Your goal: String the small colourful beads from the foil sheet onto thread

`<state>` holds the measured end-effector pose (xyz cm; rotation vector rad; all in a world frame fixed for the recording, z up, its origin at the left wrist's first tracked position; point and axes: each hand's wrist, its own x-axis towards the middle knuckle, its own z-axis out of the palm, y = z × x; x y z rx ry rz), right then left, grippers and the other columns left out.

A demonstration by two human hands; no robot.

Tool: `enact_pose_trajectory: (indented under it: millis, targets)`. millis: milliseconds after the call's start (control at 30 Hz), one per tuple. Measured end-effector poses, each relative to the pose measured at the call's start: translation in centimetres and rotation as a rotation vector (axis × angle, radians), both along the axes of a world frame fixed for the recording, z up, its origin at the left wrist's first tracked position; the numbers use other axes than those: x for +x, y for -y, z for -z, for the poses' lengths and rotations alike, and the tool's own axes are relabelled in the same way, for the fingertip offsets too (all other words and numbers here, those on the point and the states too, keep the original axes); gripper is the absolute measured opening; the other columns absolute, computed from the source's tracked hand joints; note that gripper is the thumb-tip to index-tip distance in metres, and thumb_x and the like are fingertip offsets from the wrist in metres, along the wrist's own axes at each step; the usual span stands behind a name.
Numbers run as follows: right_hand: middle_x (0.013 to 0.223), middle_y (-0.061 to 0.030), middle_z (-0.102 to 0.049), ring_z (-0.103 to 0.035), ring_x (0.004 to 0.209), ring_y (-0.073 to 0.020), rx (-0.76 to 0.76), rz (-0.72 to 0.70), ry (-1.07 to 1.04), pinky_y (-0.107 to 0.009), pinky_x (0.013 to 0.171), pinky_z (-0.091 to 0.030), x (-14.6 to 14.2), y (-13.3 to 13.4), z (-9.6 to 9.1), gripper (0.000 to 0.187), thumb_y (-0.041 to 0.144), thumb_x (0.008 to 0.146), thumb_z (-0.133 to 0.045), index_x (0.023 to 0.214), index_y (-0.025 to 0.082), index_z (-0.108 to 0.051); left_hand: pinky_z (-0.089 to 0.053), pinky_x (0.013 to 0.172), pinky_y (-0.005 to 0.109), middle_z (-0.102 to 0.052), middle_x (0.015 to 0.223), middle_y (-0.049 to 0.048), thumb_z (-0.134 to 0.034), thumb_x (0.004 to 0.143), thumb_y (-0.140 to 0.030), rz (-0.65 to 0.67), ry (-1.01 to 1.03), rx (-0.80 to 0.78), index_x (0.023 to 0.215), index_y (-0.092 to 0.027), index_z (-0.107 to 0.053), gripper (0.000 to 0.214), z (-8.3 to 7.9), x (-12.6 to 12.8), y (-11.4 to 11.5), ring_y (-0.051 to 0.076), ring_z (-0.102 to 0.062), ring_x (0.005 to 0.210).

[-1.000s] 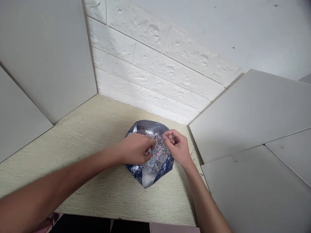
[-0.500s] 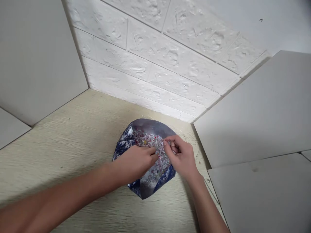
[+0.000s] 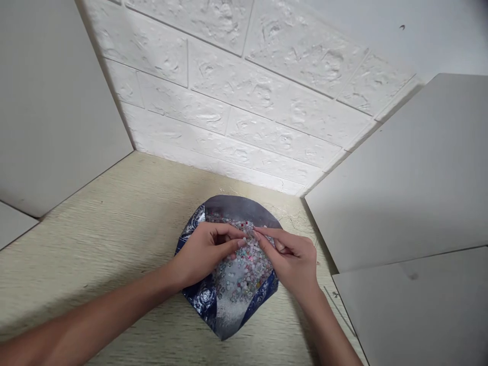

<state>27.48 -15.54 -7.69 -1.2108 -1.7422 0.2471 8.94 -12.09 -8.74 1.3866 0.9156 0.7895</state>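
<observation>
Small loose beads [image 3: 244, 269], mostly clear and white with some red and pink, lie in a shallow cloth holder [image 3: 238, 207] with a grey inside and shiny blue patterned sides. My left hand [image 3: 208, 251] is over its left part, thumb and forefinger pinched together just above the beads. From the right, my right hand [image 3: 293, 256] reaches in with thumb and forefinger pressed together, its tips close to those of the left. Whatever either pinch holds is too small to name. Both hands hide some of the beads.
The holder rests on a pale wood-grained table [image 3: 95, 229]. Behind it rises a white brick-textured wall [image 3: 229, 96]. Grey-white panels stand at the left [image 3: 57, 101] and the right [image 3: 412, 188]. A thin rod [image 3: 340, 311] lies near the right panel.
My left hand has turned, so its thumb and forefinger now show, pinched near the right fingertips. My right hand stays at the beads. The whole view has shifted slightly.
</observation>
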Motion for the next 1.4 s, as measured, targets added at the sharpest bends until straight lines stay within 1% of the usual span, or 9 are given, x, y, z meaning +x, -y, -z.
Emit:
enact_pose_trajectory:
  millis: [133,233,333,500,700,900,1133,1267,1400]
  targets:
    - [0.049,0.0086,-0.028,-0.025,0.042,-0.0061,0.023,0.004,0.044,-0.022,0.039,-0.026,-0.2,0.3,-0.4,0.004,0.023,0.081,-0.065,0.08,0.022,-0.069,-0.041,0.053,0.023,-0.063,0.059,0.0008,-0.068,0.075,-0.035,-0.026,0.068,-0.088,0.09,-0.017,-0.075,0.025,-0.1,0.1,0.1,0.012,-0.052,0.055]
    - [0.052,0.0095,-0.024,-0.023,0.043,-0.0051,0.058,-0.009,0.087,-0.02,0.039,-0.024,-0.3,0.4,-0.6,0.004,0.018,0.08,-0.063,0.077,0.021,-0.062,-0.039,0.054,0.021,-0.061,0.056,-0.0006,-0.069,0.075,-0.036,-0.041,0.121,-0.139,0.085,-0.016,-0.075,0.023,-0.5,0.1,0.2,0.01,-0.051,0.055]
    - [0.053,0.0103,-0.024,-0.024,0.043,-0.0037,0.108,-0.017,0.106,-0.017,0.04,-0.025,-0.4,0.5,-0.7,0.008,0.014,0.078,-0.063,0.077,0.02,-0.059,-0.038,0.054,0.02,-0.061,0.057,-0.0006,-0.071,0.074,-0.036,-0.044,0.14,-0.17,0.082,-0.015,-0.074,0.023,-0.6,0.1,0.3,0.009,-0.051,0.055]
    - [0.052,0.011,-0.024,-0.024,0.042,-0.0029,0.143,-0.034,0.128,-0.015,0.041,-0.027,-0.8,0.8,-1.1,0.009,0.012,0.076,-0.062,0.076,0.02,-0.057,-0.038,0.055,0.02,-0.062,0.058,-0.0001,-0.072,0.075,-0.036,-0.033,0.135,-0.181,0.085,-0.014,-0.075,0.024,-0.4,0.1,0.4,0.008,-0.051,0.056]
    - [0.052,0.0104,-0.024,-0.024,0.041,-0.0031,0.17,-0.011,0.099,-0.016,0.039,-0.026,-0.9,0.8,-1.3,0.009,0.011,0.075,-0.06,0.074,0.019,-0.057,-0.039,0.056,0.018,-0.069,0.076,0.0023,-0.068,0.081,-0.036,0.015,0.248,-0.185,0.084,-0.015,-0.075,0.021,0.0,0.2,0.4,0.006,-0.048,0.057]
    - [0.052,0.0099,-0.025,-0.024,0.041,-0.0032,0.211,-0.006,0.098,-0.016,0.04,-0.027,-1.0,1.0,-1.5,0.008,0.011,0.075,-0.061,0.073,0.019,-0.057,-0.035,0.052,0.016,-0.06,0.057,-0.0027,-0.075,0.075,-0.034,-0.006,0.309,-0.228,0.081,-0.017,-0.075,0.017,0.4,0.2,0.4,0.004,-0.047,0.052]
    - [0.052,0.0099,-0.024,-0.025,0.041,-0.0033,0.22,-0.027,0.084,-0.016,0.04,-0.027,-1.1,1.2,-1.7,0.009,0.012,0.075,-0.061,0.074,0.02,-0.057,-0.037,0.052,0.016,-0.062,0.059,-0.0027,-0.078,0.072,-0.033,-0.026,0.348,-0.271,0.074,-0.017,-0.074,0.017,0.4,0.3,0.3,0.004,-0.049,0.051]
    - [0.052,0.0101,-0.025,-0.024,0.042,-0.0036,0.219,-0.024,0.097,-0.016,0.04,-0.027,-1.1,1.0,-1.4,0.01,0.011,0.076,-0.061,0.075,0.021,-0.057,-0.036,0.051,0.016,-0.06,0.056,-0.0034,-0.079,0.071,-0.033,-0.021,0.35,-0.281,0.075,-0.017,-0.074,0.017,0.3,0.4,0.3,0.004,-0.049,0.05]
    - [0.052,0.0103,-0.026,-0.024,0.041,-0.0038,0.195,-0.029,0.09,-0.017,0.04,-0.027,-1.0,0.9,-1.2,0.009,0.013,0.077,-0.061,0.077,0.021,-0.057,-0.036,0.051,0.016,-0.062,0.058,-0.0026,-0.08,0.068,-0.032,-0.028,0.35,-0.289,0.076,-0.016,-0.075,0.019,0.2,0.4,0.4,0.004,-0.049,0.05]
